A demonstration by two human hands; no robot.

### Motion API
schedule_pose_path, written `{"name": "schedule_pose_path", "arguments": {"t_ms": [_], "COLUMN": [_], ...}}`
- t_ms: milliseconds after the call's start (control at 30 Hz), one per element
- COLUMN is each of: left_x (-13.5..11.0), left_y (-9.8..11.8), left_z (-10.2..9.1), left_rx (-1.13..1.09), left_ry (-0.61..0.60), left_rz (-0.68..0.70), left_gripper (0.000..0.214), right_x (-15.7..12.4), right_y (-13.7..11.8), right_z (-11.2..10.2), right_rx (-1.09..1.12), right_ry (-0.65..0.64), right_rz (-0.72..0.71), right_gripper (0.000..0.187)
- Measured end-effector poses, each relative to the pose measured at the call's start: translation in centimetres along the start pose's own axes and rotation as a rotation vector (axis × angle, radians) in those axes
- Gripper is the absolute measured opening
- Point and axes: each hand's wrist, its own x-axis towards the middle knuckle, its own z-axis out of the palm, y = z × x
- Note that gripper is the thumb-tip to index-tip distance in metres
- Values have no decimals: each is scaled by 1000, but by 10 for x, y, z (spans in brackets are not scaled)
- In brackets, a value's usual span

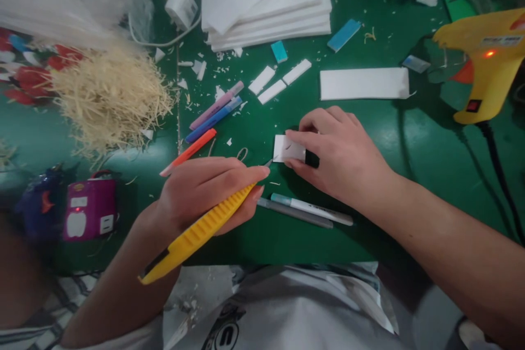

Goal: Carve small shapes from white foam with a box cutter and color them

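Note:
My left hand (209,186) is closed around a yellow utility knife (200,232), whose blade tip points at the lower left corner of a small white foam piece (283,147). Whether the blade touches the piece, I cannot tell. My right hand (336,147) pins that piece to the green table with thumb and fingers at its right side; a few dark marks show on its top. Just below lie a grey marker (297,213) and a white marker with a teal end (314,208). Small white foam strips (285,82) lie above the piece.
A yellow glue gun (484,60) with a lit light stands at right, its cord trailing down. White foam sheets (266,5) are stacked at the back. A long white strip (363,83), pink, blue and orange markers (192,150), straw shreds (117,95) and a purple power box (90,208) lie around.

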Motion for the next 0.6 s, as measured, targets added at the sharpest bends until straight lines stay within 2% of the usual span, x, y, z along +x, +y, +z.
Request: {"name": "schedule_pose_path", "arguments": {"t_ms": [133, 233, 400, 533, 600], "left_x": [0, 1, 2, 3, 2], "left_y": [1, 1, 0, 3, 5], "left_z": [0, -2, -8, -12, -10], "left_rx": [18, -3, -26, -2, 11], "left_ry": [-3, 2, 0, 12, 53], "left_rz": [-31, 4, -16, 49, 2], "left_gripper": [14, 14, 16, 17, 17], "right_x": [1, 1, 1, 0, -1], "right_y": [-1, -1, -1, 2, 4], "right_z": [-2, -3, -3, -3, -4], "right_rx": [5, -3, -14, -6, -1], "right_ry": [-35, -51, -29, -14, -13], "right_rz": [5, 12, 14, -12, -36], "right_gripper": [21, 22, 18, 19, 20]}}
